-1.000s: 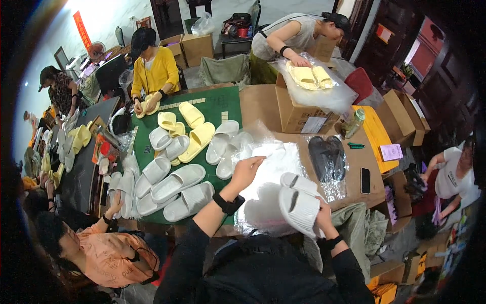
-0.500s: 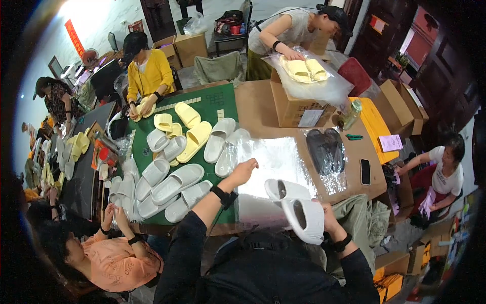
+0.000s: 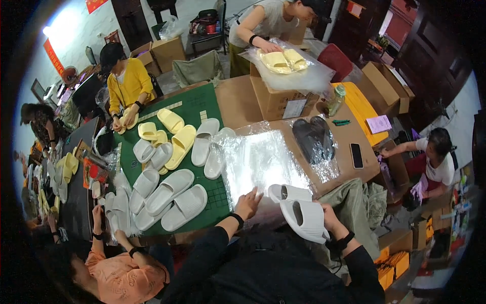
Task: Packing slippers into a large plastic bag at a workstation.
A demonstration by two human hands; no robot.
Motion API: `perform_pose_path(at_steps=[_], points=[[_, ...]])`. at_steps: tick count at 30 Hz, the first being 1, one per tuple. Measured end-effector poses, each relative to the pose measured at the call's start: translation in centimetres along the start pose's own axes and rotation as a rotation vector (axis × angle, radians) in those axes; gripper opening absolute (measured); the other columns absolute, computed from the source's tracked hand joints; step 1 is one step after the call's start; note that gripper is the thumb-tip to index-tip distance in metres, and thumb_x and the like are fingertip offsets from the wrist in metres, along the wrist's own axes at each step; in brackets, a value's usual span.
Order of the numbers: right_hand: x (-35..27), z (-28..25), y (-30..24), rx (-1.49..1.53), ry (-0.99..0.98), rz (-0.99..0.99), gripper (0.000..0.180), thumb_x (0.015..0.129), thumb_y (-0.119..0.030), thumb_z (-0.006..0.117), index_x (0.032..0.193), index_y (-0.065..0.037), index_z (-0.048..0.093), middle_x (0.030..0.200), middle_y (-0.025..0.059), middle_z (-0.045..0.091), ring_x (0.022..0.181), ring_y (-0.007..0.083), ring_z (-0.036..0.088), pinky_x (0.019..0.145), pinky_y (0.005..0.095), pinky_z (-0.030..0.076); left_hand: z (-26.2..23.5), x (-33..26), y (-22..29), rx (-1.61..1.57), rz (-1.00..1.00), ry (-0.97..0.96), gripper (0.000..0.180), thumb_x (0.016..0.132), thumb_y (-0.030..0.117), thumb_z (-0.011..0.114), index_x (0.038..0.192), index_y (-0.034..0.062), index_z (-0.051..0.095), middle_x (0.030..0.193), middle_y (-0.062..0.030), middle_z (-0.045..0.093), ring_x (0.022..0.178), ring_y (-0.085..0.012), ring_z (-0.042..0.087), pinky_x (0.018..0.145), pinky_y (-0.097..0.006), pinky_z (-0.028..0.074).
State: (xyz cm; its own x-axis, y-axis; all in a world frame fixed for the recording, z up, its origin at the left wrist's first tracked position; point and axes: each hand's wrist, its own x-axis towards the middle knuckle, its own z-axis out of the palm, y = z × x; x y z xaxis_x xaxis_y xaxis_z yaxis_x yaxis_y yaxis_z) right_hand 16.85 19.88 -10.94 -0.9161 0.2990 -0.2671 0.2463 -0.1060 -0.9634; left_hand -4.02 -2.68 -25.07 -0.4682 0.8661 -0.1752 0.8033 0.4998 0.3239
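Note:
My right hand grips a pair of light grey slide slippers near the table's front edge. One slipper lies partly behind the other, and my fingers are mostly hidden by them. My left hand is open, its fingers spread over the near part of a stack of clear plastic bags. Whether the fingertips press on the plastic I cannot tell. Left of the bags, more grey slippers lie on a green mat, with yellow slippers beyond them.
Dark slippers in clear plastic, a phone and a glass jar stand or lie to the right. Across the table, a person handles bagged yellow slippers on a carton. Other people work at the left and right.
My left hand has drawn back toward me across the plastic, its fingers now spread. My right hand still holds the slippers. The whole view has shifted slightly.

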Motion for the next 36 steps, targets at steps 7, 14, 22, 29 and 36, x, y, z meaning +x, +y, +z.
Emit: perform_pose_path(at_steps=[7, 14, 22, 29, 36], points=[[-1.4, -0.2, 0.7, -0.01, 0.075, -0.013, 0.015, 0.076, 0.002, 0.056, 0.089, 0.003, 0.064, 0.098, 0.0044, 0.058, 0.087, 0.0143, 0.052, 0.076, 0.0269, 0.042, -7.5, 1.1, 2.2, 0.079, 0.003, 0.65, 0.036, 0.08, 0.01, 0.047, 0.115, 0.0082, 0.052, 0.129, -0.0119, 0.041, 0.121, -0.0337, 0.034, 0.098, -0.049, 0.023], [-2.0, -0.3, 1.1, 0.07, 0.122, 0.075, 0.018, 0.075, 0.0, 0.057, 0.092, 0.002, 0.064, 0.101, 0.0063, 0.059, 0.088, 0.0151, 0.053, 0.078, 0.027, 0.042, -8.5, 2.7, 1.8, 0.131, 0.197, 0.35, 0.045, 0.079, 0.008, 0.045, 0.125, 0.0096, 0.042, 0.133, -0.0133, 0.036, 0.125, -0.0375, 0.025, 0.099, -0.059, 0.014], [-3.3, -0.1, 0.3, -0.099, 0.098, -0.005, 0.019, 0.076, 0.0, 0.058, 0.094, 0.004, 0.062, 0.101, 0.0055, 0.059, 0.089, 0.0139, 0.052, 0.079, 0.0262, 0.042, -4.4, 1.3, 1.9, -0.104, 0.088, -0.151, 0.038, 0.091, 0.018, 0.031, 0.128, 0.0126, 0.04, 0.128, -0.0182, 0.041, 0.118, -0.0333, 0.039, 0.099, -0.051, 0.025], [-2.6, 1.9, -0.6, -0.004, -0.003, 0.057, 0.017, 0.078, -0.002, 0.055, 0.093, 0.004, 0.061, 0.1, 0.0045, 0.058, 0.09, 0.0128, 0.052, 0.079, 0.0252, 0.041, -9.1, 5.0, 0.6, -0.864, 0.055, -0.02, 0.036, 0.093, 0.019, 0.036, 0.125, 0.002, 0.042, 0.117, -0.0163, 0.052, 0.108, -0.024, 0.049, 0.092, -0.029, 0.036], [0.5, 3.1, 0.6, -0.055, 0.084, -0.13, 0.013, 0.077, 0.0, 0.057, 0.088, 0.002, 0.062, 0.095, 0.0042, 0.058, 0.085, 0.0128, 0.052, 0.076, 0.0259, 0.042, -12.2, 4.0, 0.1, -1.128, 0.034, -0.161, 0.037, 0.094, 0.019, 0.036, 0.127, 0.0031, 0.041, 0.117, -0.0112, 0.053, 0.104, -0.0152, 0.049, 0.091, -0.025, 0.036]])
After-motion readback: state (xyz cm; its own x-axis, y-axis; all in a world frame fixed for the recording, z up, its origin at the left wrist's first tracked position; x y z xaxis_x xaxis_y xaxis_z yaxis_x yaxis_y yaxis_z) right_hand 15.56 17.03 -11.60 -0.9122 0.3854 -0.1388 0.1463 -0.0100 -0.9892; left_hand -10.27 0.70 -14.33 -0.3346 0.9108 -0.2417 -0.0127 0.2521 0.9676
